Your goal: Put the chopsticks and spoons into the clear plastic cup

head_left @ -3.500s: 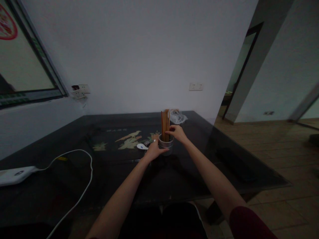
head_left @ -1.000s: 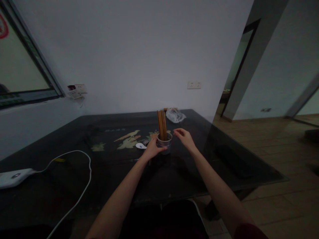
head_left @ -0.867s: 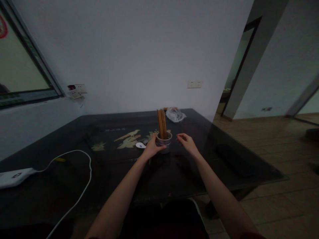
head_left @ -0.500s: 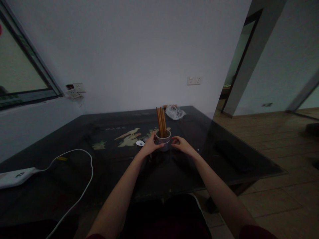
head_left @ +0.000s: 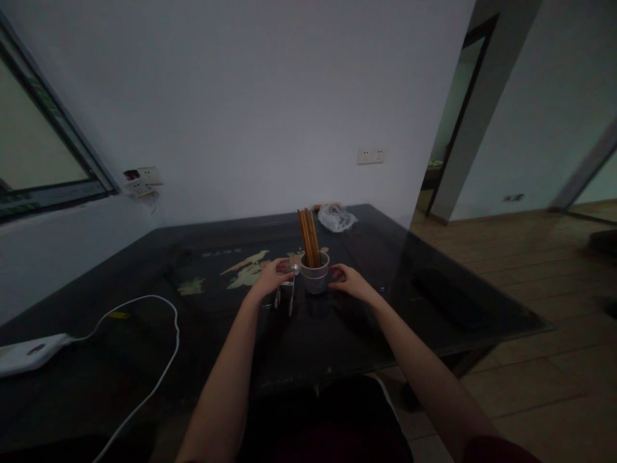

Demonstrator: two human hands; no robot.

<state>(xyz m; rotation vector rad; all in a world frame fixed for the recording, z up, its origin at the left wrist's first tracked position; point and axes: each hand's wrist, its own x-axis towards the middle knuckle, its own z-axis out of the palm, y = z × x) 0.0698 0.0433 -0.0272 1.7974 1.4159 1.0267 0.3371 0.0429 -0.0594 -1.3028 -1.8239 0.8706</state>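
A small metal cup (head_left: 315,281) stands on the dark glass table (head_left: 337,341) with a bundle of brown chopsticks (head_left: 307,238) upright in it. My left hand (head_left: 270,276) is just left of the cup, closed on a few utensils (head_left: 285,298) that hang down from its fingers; a small white piece shows at the fingertips. My right hand (head_left: 351,283) lies on the table right of the cup. Its fingers are loosely curled, close to the cup's wall, and hold nothing.
A crumpled plastic bag (head_left: 339,218) lies at the table's far edge. A white device (head_left: 26,352) with a white cable (head_left: 161,350) sits at the left. A dark flat object (head_left: 446,299) rests at the right. Beyond the table's right edge is wooden floor.
My left hand let go of the cup, moved left and lifted the utensils; the white spoon is gone from the table. My right hand came down beside the cup.
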